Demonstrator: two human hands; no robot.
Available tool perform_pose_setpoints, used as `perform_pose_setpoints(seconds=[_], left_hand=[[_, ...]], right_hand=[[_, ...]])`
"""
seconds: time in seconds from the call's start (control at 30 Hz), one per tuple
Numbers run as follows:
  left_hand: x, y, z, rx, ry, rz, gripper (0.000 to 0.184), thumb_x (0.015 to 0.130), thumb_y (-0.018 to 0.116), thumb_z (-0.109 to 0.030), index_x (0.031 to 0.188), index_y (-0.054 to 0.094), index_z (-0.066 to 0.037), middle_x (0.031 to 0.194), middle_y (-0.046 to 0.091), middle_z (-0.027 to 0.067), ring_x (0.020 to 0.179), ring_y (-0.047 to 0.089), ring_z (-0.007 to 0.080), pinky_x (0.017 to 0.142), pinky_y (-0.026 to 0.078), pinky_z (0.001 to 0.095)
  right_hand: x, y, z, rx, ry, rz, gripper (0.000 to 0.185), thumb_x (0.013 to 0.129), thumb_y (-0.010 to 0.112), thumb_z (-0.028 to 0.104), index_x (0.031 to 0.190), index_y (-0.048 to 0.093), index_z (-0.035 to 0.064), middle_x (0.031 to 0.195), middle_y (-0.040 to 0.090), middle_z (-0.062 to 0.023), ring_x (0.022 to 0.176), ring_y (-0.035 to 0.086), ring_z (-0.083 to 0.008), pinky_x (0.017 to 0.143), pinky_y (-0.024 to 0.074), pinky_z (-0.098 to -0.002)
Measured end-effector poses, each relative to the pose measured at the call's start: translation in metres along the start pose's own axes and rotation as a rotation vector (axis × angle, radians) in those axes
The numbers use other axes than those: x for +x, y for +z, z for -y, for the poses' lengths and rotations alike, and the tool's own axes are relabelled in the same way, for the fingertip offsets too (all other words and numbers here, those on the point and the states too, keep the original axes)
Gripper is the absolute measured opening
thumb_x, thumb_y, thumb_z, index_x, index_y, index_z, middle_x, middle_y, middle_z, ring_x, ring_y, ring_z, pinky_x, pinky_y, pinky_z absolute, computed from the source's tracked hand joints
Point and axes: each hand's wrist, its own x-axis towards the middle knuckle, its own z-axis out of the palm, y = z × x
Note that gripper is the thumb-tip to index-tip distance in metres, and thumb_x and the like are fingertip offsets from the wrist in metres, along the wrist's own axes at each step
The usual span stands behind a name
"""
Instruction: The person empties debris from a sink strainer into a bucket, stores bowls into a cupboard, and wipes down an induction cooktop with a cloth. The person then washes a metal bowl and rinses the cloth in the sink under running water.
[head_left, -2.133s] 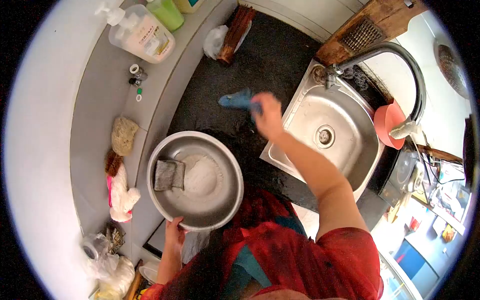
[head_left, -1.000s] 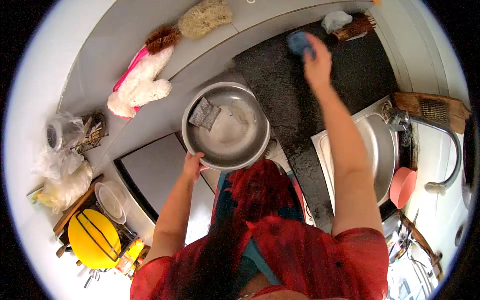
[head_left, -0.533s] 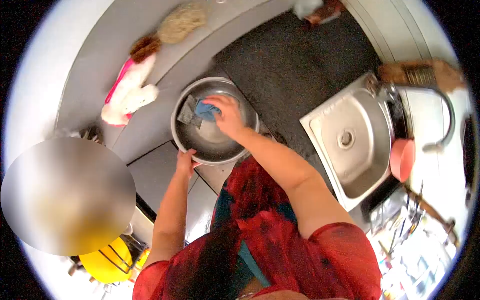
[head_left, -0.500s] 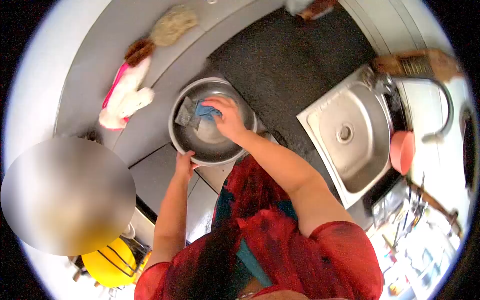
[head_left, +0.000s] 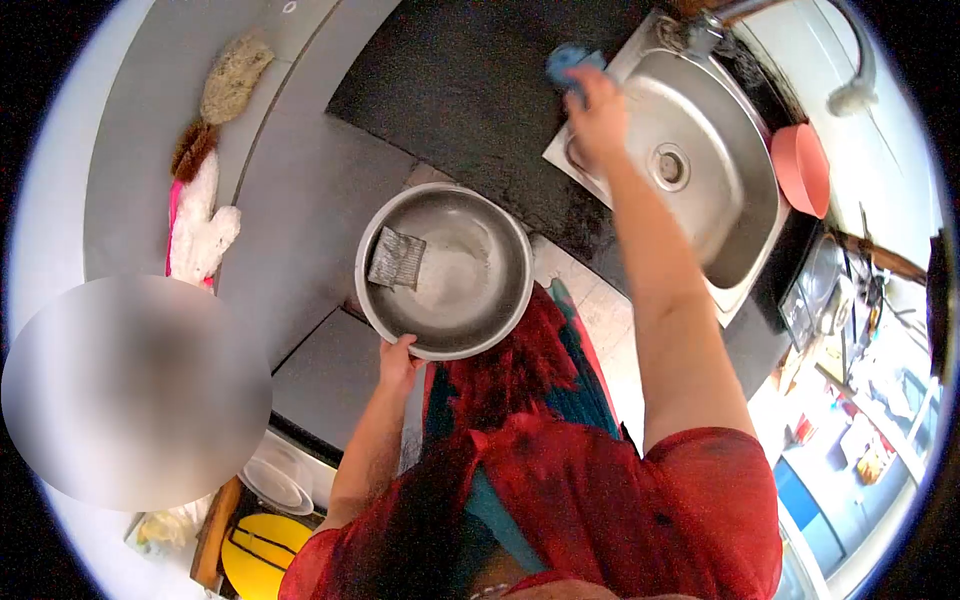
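Note:
My left hand grips the near rim of a round metal basin, thumb over the edge. Inside the basin, on its left side, lies a crumpled grey piece that looks like a scouring cloth or mesh. My right hand is stretched out to the left edge of the steel sink. Its fingers are closed on a blue cloth over the black countertop; whether the cloth rests on the counter I cannot tell.
A tap arches over the sink, and a pink bowl stands at the sink's right edge. On the grey ledge to the left lie a white fluffy item with pink trim, a brown brush and a beige fibrous pad. A yellow round thing sits lower left.
My right hand has left the basin with the blue cloth and moved up and right to beside the sink. The grey piece stays in the basin. My left hand keeps the rim; the view has shifted.

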Motion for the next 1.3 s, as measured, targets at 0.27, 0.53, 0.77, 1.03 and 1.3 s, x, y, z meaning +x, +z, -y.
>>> perform_pose_setpoints(seconds=[0.27,0.53,0.77,1.03,1.3], left_hand=[[-0.025,0.04,0.011,0.072,-0.006,0.071,0.05,0.084,0.047,-0.001,0.13,0.029,-0.007,0.119,0.048,0.0159,0.095,0.059,0.031,0.069,0.058,0.0416],[-0.048,0.023,0.039,0.143,-0.022,0.054,0.06,0.082,0.052,-0.001,0.135,0.028,-0.014,0.12,0.048,0.0143,0.104,0.055,0.0311,0.072,0.056,0.0461],[-0.085,0.025,0.07,0.212,-0.056,0.046,0.056,0.081,0.053,-0.001,0.132,0.032,-0.011,0.119,0.048,0.0131,0.106,0.053,0.0294,0.069,0.055,0.0452],[-0.153,0.055,0.051,0.31,0.022,0.003,0.052,0.079,0.054,-0.001,0.127,0.037,-0.012,0.115,0.049,0.0101,0.1,0.055,0.0265,0.066,0.054,0.0427],[-0.16,0.119,0.038,0.452,0.054,0.108,0.05,0.08,0.054,-0.002,0.126,0.038,-0.009,0.115,0.049,0.0099,0.1,0.055,0.0259,0.067,0.055,0.0429]], right_hand=[[-0.122,-0.023,0.122,-0.014,-0.173,0.188,0.045,0.073,0.064,0.019,0.117,0.054,0.0248,0.127,0.047,0.0006,0.112,0.046,-0.0253,0.092,0.0361,-0.0414],[-0.209,-0.131,0.024,-0.168,-0.041,0.236,0.044,0.076,0.061,0.02,0.119,0.054,0.0271,0.129,0.047,0.0021,0.114,0.045,-0.0249,0.096,0.0352,-0.0422],[-0.321,-0.252,-0.071,-0.335,0.137,0.258,0.046,0.075,0.063,0.017,0.119,0.054,0.0276,0.128,0.048,0.0009,0.113,0.045,-0.0258,0.095,0.0359,-0.0414],[-0.379,-0.346,-0.155,0.595,0.873,-0.095,0.038,0.085,0.061,0.008,0.121,0.053,0.0027,0.127,0.052,-0.0091,0.115,0.048,-0.019,0.096,0.0379,-0.0314],[-0.378,-0.319,-0.162,-0.437,0.621,-0.175,0.045,0.078,0.065,0.028,0.122,0.055,0.0229,0.134,0.044,-0.0071,0.113,0.045,-0.0341,0.093,0.0392,-0.0435]])
